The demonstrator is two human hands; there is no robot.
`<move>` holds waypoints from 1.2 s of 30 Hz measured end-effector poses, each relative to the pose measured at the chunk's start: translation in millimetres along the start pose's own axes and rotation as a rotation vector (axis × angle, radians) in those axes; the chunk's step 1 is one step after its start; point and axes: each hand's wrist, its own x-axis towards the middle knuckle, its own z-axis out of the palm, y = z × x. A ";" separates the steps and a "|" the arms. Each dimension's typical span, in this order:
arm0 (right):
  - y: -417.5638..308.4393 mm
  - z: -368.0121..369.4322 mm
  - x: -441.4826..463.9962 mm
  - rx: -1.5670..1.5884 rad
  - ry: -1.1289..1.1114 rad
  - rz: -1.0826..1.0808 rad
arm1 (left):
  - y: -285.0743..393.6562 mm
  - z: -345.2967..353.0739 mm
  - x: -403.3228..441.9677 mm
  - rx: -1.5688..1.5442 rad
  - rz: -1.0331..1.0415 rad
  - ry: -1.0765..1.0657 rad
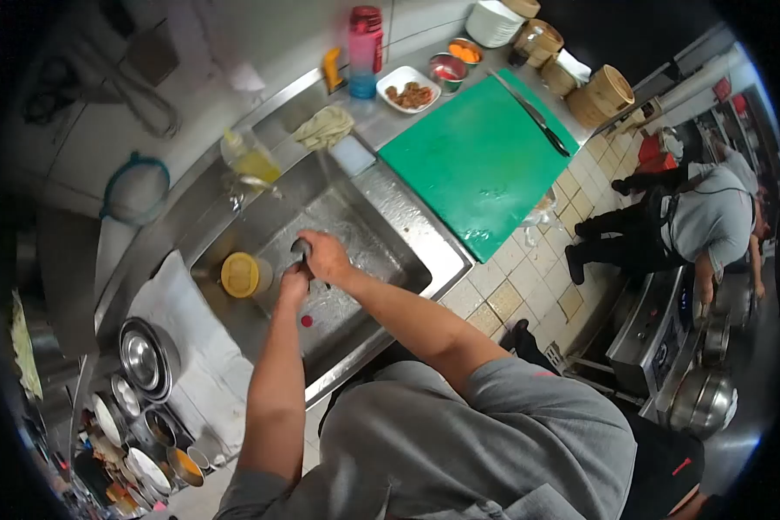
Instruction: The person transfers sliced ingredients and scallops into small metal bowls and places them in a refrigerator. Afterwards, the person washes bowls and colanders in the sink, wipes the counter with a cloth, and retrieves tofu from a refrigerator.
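Both my hands are over the steel sink (390,238), close together. My right hand (325,258) is closed around a small, dark grey, shiny object (301,248) whose kind I cannot make out. Just below it, my left hand (294,284) is closed against the same object, its fingers partly hidden. Left of the hands, a tub with a yellow lid (241,275) stands in the sink. A small red round thing (307,321) lies on the wet sink bottom near my left wrist.
Right of the sink lies a green cutting board (468,165) with a knife (537,117) on it. Behind are a white bowl of food (407,90) and a pink-blue bottle (366,54). Metal bowls (143,357) stand at left. A co-worker (702,212) stands at right.
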 end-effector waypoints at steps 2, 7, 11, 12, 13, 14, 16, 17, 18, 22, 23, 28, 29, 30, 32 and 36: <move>6.6 -14.3 -3.9 0.077 -0.057 -0.067 | -19.5 16.4 -1.0 -0.031 0.077 0.027; 33.8 -2.7 1.3 0.463 -0.286 -0.056 | -51.5 13.1 -17.6 -0.259 0.188 0.018; 10.5 22.2 12.7 0.508 -0.718 0.034 | -62.2 -4.7 -41.9 -0.178 0.092 0.338; 1.8 18.7 20.3 0.316 -0.796 -0.130 | -57.4 -6.4 -58.7 -0.150 0.089 0.453; 1.7 18.5 26.9 0.207 -0.877 -0.156 | -61.1 -9.7 -72.1 -0.176 0.080 0.509; 0.0 20.1 35.9 0.095 -0.945 -0.189 | -66.9 -13.1 -85.1 0.040 0.192 0.715; 25.7 73.3 62.9 0.257 -0.643 -0.090 | -74.1 -16.4 -114.4 0.363 0.336 1.032; 14.5 86.6 82.2 0.361 -0.546 0.077 | -71.0 -18.6 -127.1 0.353 0.315 1.079; 1.2 101.7 98.1 0.456 -0.460 0.246 | -69.7 -20.4 -142.1 0.313 0.334 0.987; 5.8 194.7 155.7 -0.265 -0.122 -0.084 | -73.0 -28.9 -183.0 0.162 0.207 0.820; 7.1 192.4 160.4 -0.263 -0.162 -0.097 | -66.1 -29.2 -208.2 0.000 0.280 0.767; -20.2 307.1 173.0 1.105 -0.516 0.580 | -90.3 -41.6 -245.6 0.058 0.385 0.940; 15.8 286.6 191.9 1.237 -0.465 0.726 | -118.1 -43.3 -231.7 -0.008 0.496 1.006; 64.6 236.2 212.0 1.401 -0.348 0.861 | -117.4 -45.8 -249.7 -0.140 0.383 0.933; -5.7 192.3 173.7 1.356 -0.379 0.811 | -128.1 -45.9 -271.0 -0.298 0.346 0.928; 15.3 272.3 203.9 0.878 0.074 0.609 | -140.1 -43.2 -280.6 -0.510 0.300 0.999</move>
